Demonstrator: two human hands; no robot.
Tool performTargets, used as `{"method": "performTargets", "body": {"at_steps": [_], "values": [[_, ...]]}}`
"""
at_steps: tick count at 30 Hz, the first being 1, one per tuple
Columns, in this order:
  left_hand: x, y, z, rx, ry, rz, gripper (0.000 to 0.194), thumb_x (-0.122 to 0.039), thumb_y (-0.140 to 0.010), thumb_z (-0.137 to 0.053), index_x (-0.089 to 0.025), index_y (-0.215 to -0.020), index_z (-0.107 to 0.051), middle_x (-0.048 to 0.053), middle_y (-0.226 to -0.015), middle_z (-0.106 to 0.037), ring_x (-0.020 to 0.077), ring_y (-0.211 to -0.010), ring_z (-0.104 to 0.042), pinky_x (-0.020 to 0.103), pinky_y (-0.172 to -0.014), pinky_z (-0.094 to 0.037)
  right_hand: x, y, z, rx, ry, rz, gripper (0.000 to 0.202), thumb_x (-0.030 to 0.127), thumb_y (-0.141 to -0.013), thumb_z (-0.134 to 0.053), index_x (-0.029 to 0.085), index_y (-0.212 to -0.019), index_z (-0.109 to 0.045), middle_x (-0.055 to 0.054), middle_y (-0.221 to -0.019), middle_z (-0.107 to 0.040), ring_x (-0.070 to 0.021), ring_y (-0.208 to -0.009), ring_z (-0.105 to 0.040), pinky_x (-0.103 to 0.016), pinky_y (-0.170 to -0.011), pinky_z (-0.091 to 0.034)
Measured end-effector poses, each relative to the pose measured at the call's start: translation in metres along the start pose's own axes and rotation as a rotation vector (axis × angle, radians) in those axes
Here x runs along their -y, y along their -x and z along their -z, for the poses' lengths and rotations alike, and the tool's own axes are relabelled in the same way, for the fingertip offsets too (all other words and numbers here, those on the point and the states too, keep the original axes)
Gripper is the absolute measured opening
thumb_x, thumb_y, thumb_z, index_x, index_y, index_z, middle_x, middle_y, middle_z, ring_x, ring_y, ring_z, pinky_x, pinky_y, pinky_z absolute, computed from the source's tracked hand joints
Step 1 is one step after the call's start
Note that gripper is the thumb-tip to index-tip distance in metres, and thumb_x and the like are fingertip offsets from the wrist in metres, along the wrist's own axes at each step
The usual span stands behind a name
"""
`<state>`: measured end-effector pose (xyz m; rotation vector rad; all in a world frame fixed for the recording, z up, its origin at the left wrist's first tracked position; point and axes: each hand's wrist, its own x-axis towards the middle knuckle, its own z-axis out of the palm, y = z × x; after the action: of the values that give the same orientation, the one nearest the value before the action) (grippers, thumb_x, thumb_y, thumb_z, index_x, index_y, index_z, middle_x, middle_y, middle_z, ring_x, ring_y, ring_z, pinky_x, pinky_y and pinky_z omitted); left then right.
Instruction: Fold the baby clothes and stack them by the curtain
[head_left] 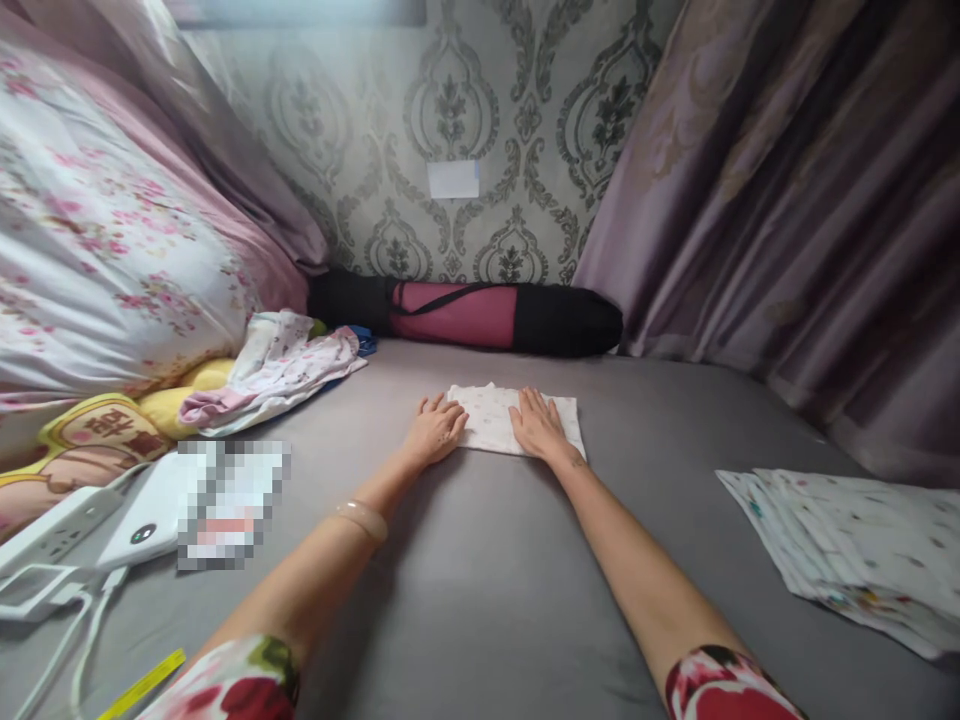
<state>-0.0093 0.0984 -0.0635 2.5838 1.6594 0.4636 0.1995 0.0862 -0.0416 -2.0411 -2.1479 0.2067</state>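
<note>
Grey sheeting [495, 600] spread nearest, a stack of folded printed cloths [862, 545] rightward. Farther in, a patterned white cloth [491, 422] lay flat beneath the left hand [436, 430], fingers loosely bent, and the right hand [538, 424], fingers straighter, slightly spread. Smoothing seemed in hand; the next move probably called for even pressure. Beyond lay a black-and-maroon mat bag [457, 314].

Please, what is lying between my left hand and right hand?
Between your left hand and right hand lies the middle of the cloth; the head view shows it.
</note>
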Motion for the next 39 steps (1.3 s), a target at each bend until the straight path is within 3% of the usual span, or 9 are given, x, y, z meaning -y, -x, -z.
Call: {"method": "performTargets", "body": {"at_steps": [4, 8, 11, 13, 19, 23, 30, 34, 39], "values": [[-0.033, -0.021, 0.009, -0.017, -0.044, -0.101, 0.04, -0.035, -0.1, -0.028, -0.022, -0.113, -0.063, 0.008, -0.129, -0.062, 0.0231, -0.136, -0.04, 0.045, -0.116, -0.022, -0.027, -0.001, -0.011, -0.038, 0.045, 0.032, 0.061, 0.039, -0.1, -0.019, 0.006, -0.151, -0.028, -0.013, -0.159, -0.022, -0.0236, -0.147, -0.015, -0.044, -0.118, -0.007], [-0.047, -0.043, -0.017, 0.037, -0.024, -0.168, 0.044, -0.037, -0.099, -0.029, -0.019, -0.135, -0.05, 0.01, -0.15, -0.043, 0.0249, -0.142, -0.03, 0.048, -0.116, -0.021, -0.038, -0.005, -0.023, -0.057, 0.058, 0.06, 0.06, 0.042, -0.1, -0.02, 0.012, -0.15, -0.031, -0.01, -0.159, -0.024, -0.0239, -0.146, -0.018, -0.046, -0.118, -0.008], [-0.043, -0.051, -0.038, 0.078, 0.005, -0.121, 0.049, -0.041, -0.099, -0.028, -0.022, -0.142, -0.042, 0.01, -0.153, -0.037, 0.0267, -0.144, -0.027, 0.051, -0.115, -0.021, -0.037, -0.004, -0.024, -0.041, 0.052, 0.054, 0.058, 0.042, -0.1, -0.023, 0.016, -0.151, -0.031, -0.007, -0.159, -0.023, -0.0235, -0.146, -0.018, -0.046, -0.118, -0.008], [-0.04, -0.052, -0.041, 0.102, 0.008, -0.092, 0.051, -0.044, -0.099, -0.028, -0.024, -0.144, -0.041, 0.009, -0.155, -0.035, 0.0279, -0.144, -0.027, 0.052, -0.115, -0.02, -0.035, -0.002, -0.02, -0.016, 0.036, 0.039, 0.057, 0.041, -0.1, -0.023, 0.017, -0.151, -0.03, -0.006, -0.16, -0.022, -0.0229, -0.147, -0.017, -0.046, -0.118, -0.007], [-0.038, -0.059, -0.03, 0.156, -0.01, -0.102, 0.051, -0.047, -0.098, -0.029, -0.024, -0.14, -0.045, 0.009, -0.153, -0.038, 0.0288, -0.142, -0.031, 0.052, -0.113, -0.024, -0.038, -0.002, -0.008, 0.025, -0.045, 0.007, 0.056, 0.038, -0.1, -0.02, 0.016, -0.15, -0.033, -0.007, -0.158, -0.026, -0.0213, -0.146, -0.02, -0.043, -0.118, -0.011], [-0.033, -0.06, -0.035, 0.103, -0.039, -0.1, 0.055, -0.048, -0.099, -0.026, -0.021, -0.144, -0.04, 0.01, -0.153, -0.038, 0.03, -0.143, -0.027, 0.053, -0.115, -0.02, -0.045, -0.005, -0.015, -0.054, 0.017, -0.059, 0.06, 0.039, -0.1, -0.022, 0.007, -0.15, -0.031, -0.013, -0.157, -0.029, -0.0225, -0.146, -0.02, -0.041, -0.118, -0.007], [-0.023, -0.058, -0.041, 0.115, -0.021, -0.089, 0.055, -0.05, -0.099, -0.026, -0.025, -0.146, -0.037, 0.008, -0.156, -0.033, 0.028, -0.144, -0.026, 0.052, -0.115, -0.019, -0.051, -0.002, -0.014, -0.069, 0.043, -0.11, 0.06, 0.039, -0.1, -0.021, 0.006, -0.149, -0.033, -0.014, -0.156, -0.029, -0.0236, -0.146, -0.02, -0.041, -0.118, -0.01], [-0.017, -0.055, -0.044, 0.036, -0.037, 0.011, 0.055, -0.05, -0.099, -0.026, -0.023, -0.144, -0.04, 0.012, -0.154, -0.036, 0.0279, -0.144, -0.026, 0.051, -0.116, -0.017, -0.059, -0.003, -0.017, -0.072, 0.047, -0.149, 0.063, 0.041, -0.1, -0.02, 0.003, -0.148, -0.033, -0.015, -0.157, -0.026, -0.025, -0.147, -0.016, -0.041, -0.118, -0.01], [-0.019, -0.051, -0.034, 0.094, -0.052, 0.036, 0.057, -0.048, -0.099, -0.024, -0.017, -0.145, -0.038, 0.014, -0.152, -0.038, 0.03, -0.142, -0.029, 0.052, -0.115, -0.021, -0.066, -0.004, -0.015, -0.042, -0.012, -0.143, 0.062, 0.039, -0.1, -0.016, 0.005, -0.149, -0.032, -0.013, -0.158, -0.026, -0.0244, -0.147, -0.016, -0.039, -0.118, -0.012]]}}
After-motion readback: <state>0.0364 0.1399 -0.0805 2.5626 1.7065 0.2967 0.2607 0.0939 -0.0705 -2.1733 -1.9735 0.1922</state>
